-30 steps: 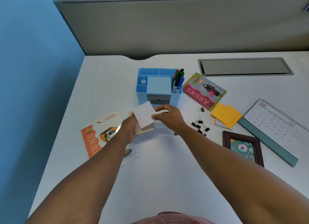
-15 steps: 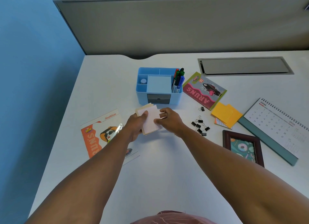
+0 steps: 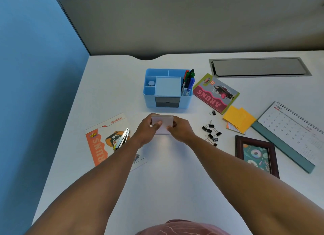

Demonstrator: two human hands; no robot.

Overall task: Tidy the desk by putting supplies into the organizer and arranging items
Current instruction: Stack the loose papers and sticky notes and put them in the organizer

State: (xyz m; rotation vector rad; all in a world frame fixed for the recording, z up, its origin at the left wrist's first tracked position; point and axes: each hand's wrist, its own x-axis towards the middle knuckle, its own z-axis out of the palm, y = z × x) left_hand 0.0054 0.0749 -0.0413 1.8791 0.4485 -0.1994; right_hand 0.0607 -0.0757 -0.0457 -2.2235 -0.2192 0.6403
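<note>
Both hands — left hand (image 3: pixel 147 129), right hand (image 3: pixel 180 129) — grip a pale paper stack (image 3: pixel 162 123) from either side, fingers curled round its edges, at six o'clock of the blue organizer (image 3: pixel 167 101) on the table (image 3: pixel 175 182).

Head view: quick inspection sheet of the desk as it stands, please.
Surface: white desk, grey flap set in at the back.
Job's things: blue organizer holds markers; note stack in front of it; binder clips and yellow notes loose.
Clutter: two leaflets, calendar, picture frame, clip.
Grippers: left hand and right hand hold the note stack.
Cables: nothing seen.
Surroundings: grey partition, blue wall.
</note>
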